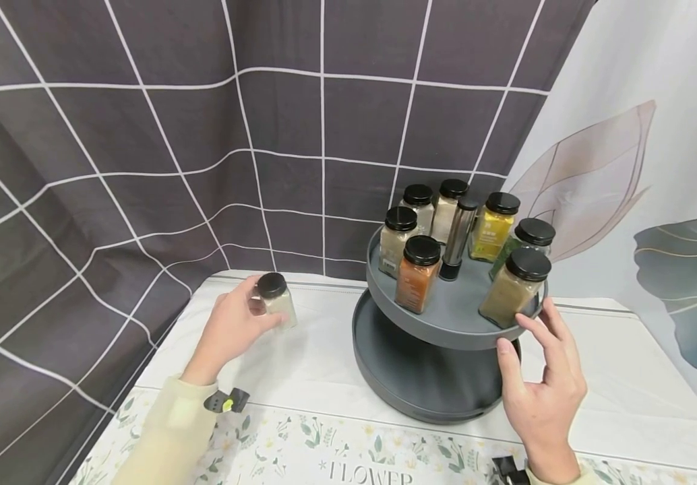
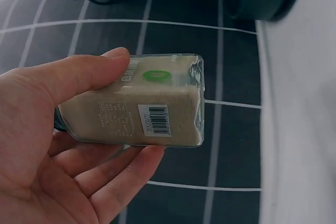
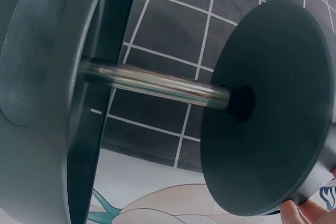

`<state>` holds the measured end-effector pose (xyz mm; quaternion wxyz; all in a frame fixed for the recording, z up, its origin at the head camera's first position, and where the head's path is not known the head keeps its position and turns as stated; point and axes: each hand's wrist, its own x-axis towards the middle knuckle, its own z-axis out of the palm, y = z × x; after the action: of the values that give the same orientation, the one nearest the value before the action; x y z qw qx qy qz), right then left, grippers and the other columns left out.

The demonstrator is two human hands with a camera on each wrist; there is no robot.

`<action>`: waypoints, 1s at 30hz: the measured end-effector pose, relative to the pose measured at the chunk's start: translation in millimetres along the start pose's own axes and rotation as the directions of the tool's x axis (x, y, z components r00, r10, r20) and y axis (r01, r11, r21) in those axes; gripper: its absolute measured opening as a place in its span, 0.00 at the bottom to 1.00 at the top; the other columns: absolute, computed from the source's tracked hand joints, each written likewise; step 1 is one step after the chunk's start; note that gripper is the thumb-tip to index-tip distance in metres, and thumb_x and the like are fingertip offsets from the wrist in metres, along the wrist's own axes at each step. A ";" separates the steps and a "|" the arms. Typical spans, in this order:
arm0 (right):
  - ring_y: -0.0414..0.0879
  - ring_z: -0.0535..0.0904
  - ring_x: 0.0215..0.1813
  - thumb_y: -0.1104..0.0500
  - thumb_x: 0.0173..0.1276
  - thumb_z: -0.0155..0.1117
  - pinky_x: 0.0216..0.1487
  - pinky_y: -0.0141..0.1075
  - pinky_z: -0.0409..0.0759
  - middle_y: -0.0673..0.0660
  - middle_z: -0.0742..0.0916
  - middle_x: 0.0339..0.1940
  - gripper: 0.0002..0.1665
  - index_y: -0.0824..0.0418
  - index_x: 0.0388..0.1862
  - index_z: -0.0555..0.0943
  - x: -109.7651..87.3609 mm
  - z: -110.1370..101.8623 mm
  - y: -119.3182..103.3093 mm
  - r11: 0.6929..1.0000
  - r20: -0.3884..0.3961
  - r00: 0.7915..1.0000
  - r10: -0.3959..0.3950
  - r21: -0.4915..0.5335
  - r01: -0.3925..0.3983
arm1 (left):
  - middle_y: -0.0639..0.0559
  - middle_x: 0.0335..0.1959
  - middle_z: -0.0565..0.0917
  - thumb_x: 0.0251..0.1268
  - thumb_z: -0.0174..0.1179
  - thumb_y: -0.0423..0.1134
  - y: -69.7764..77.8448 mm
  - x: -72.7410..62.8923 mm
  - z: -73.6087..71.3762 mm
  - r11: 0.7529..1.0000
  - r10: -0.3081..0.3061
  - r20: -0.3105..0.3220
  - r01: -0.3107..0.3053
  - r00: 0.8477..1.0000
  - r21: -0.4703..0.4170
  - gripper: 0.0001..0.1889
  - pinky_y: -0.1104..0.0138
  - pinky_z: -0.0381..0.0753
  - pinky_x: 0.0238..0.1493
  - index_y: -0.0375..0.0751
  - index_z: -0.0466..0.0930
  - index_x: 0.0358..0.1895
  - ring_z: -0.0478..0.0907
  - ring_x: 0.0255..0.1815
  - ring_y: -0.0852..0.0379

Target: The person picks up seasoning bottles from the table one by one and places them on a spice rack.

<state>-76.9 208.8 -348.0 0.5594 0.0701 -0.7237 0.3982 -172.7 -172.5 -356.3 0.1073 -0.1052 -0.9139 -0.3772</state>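
My left hand (image 1: 234,327) holds a square glass spice jar (image 1: 283,308) with a black lid, left of the rack and close over the white cloth. In the left wrist view, pale beige powder fills this jar (image 2: 142,111), and a barcode label shows on its side. A dark grey two-tier round spice rack (image 1: 439,335) stands to the right. On its upper tray's front right rim rests my right hand (image 1: 545,384), pinching the edge between thumb and fingers. Just inside lies a jar of brownish powder (image 1: 511,296). The right wrist view shows the metal post (image 3: 168,85) between the tiers.
Several black-lidded jars stand on the upper tray, among them an orange one (image 1: 416,279) and a yellow one (image 1: 492,232). The lower tray (image 1: 421,380) sits on the cloth. Behind hangs a dark grid-patterned curtain (image 1: 276,121); a floral printed strip (image 1: 300,438) runs along the front.
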 end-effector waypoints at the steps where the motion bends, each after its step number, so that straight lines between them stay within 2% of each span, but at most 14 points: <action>1: 0.46 0.78 0.65 0.53 0.66 0.68 0.68 0.30 0.71 0.73 0.81 0.61 0.25 0.76 0.45 0.83 -0.1 -0.1 -0.2 1.000 0.000 1.000 0.000 -0.001 0.000 | 0.48 0.42 0.88 0.51 0.77 0.42 4.4 -0.2 -2.5 1.000 0.011 -0.007 -0.011 1.000 -0.007 0.32 0.53 0.83 0.43 0.46 0.77 0.62 0.86 0.40 0.51; 9: 0.48 0.78 0.65 0.51 0.67 0.69 0.67 0.30 0.70 0.72 0.80 0.62 0.25 0.75 0.46 0.84 -2.9 -1.3 1.9 1.000 0.003 1.000 0.000 -0.011 0.000 | 0.46 0.46 0.87 0.52 0.78 0.38 38.4 -3.9 -19.8 0.991 0.113 -0.049 -0.117 0.992 -0.065 0.42 0.57 0.85 0.42 0.48 0.66 0.71 0.86 0.37 0.55; 12: 0.51 0.78 0.65 0.51 0.66 0.69 0.67 0.30 0.70 0.71 0.81 0.63 0.24 0.73 0.47 0.85 -7.2 -1.5 12.6 1.000 0.002 1.000 -0.002 -0.012 0.002 | 0.47 0.46 0.87 0.51 0.78 0.37 50.5 -5.8 -24.0 0.983 0.162 -0.076 -0.167 0.984 -0.076 0.44 0.61 0.86 0.42 0.50 0.64 0.73 0.86 0.36 0.56; 16: 0.54 0.78 0.64 0.50 0.66 0.70 0.68 0.31 0.70 0.69 0.81 0.63 0.24 0.70 0.48 0.86 -11.0 -1.9 21.2 1.000 0.006 1.000 -0.002 -0.018 0.003 | 0.50 0.46 0.87 0.51 0.78 0.37 67.5 -5.3 -27.1 0.966 0.236 -0.113 -0.246 0.965 -0.079 0.43 0.66 0.86 0.41 0.52 0.66 0.72 0.87 0.35 0.59; 22: 0.53 0.78 0.65 0.49 0.66 0.69 0.68 0.31 0.70 0.69 0.81 0.63 0.24 0.70 0.48 0.86 -11.8 -2.0 18.4 1.000 0.012 1.000 -0.004 -0.026 0.005 | 0.55 0.45 0.84 0.49 0.80 0.38 96.3 -1.9 -30.4 0.931 0.347 -0.170 -0.360 0.922 -0.053 0.42 0.68 0.86 0.39 0.52 0.69 0.71 0.87 0.33 0.62; 30: 0.57 0.78 0.63 0.49 0.66 0.70 0.68 0.33 0.71 0.70 0.81 0.62 0.24 0.69 0.48 0.86 -14.0 -0.3 18.3 1.000 0.000 1.000 -0.020 -0.006 0.020 | 0.54 0.50 0.84 0.48 0.81 0.39 138.6 6.7 -31.3 0.852 0.496 -0.212 -0.519 0.842 -0.068 0.43 0.73 0.85 0.41 0.46 0.71 0.72 0.86 0.34 0.64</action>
<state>-81.5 216.5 -369.3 0.5634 0.0757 -0.7242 0.3904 -137.5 -97.9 -240.3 0.2819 -0.3143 -0.8140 -0.3989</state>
